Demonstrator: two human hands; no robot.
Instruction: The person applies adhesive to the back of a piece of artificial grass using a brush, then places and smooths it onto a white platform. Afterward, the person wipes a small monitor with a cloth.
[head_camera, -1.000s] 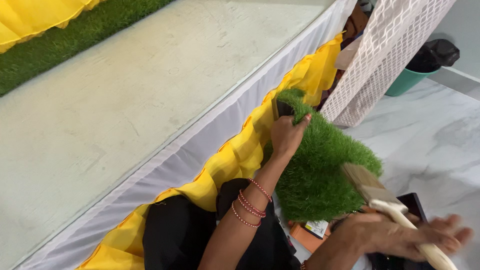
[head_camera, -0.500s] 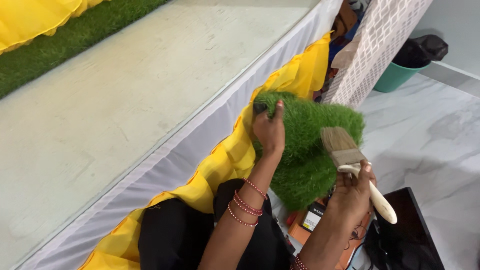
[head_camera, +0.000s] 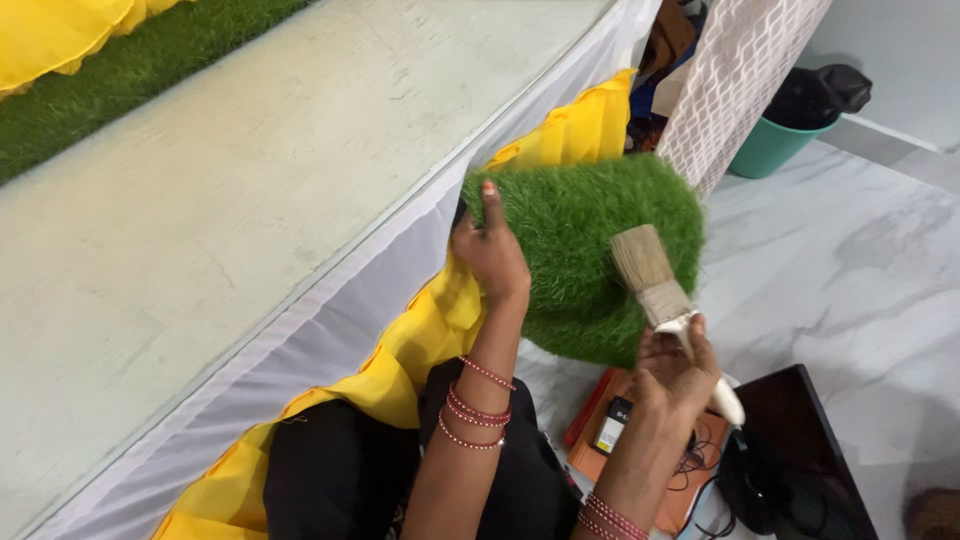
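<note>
My left hand (head_camera: 492, 250) grips the left edge of a piece of green artificial grass (head_camera: 590, 250) and holds it upright in front of me. My right hand (head_camera: 678, 365) is closed around the pale handle of a wide paintbrush (head_camera: 660, 285), whose bristles point up and rest against the grass. Red bangles circle both wrists.
A low platform with a pale top (head_camera: 230, 190), white skirting and yellow frill (head_camera: 440, 320) runs along my left. More green turf (head_camera: 110, 80) lies at its far side. On the marble floor sit an orange box (head_camera: 620, 420), a black tray (head_camera: 810, 450), a white lattice panel (head_camera: 740, 70) and a teal bucket (head_camera: 775, 145).
The grass piece has risen and turned more upright in my left hand. My right hand has brought the brush up and leftward, from beside the grass onto its surface.
</note>
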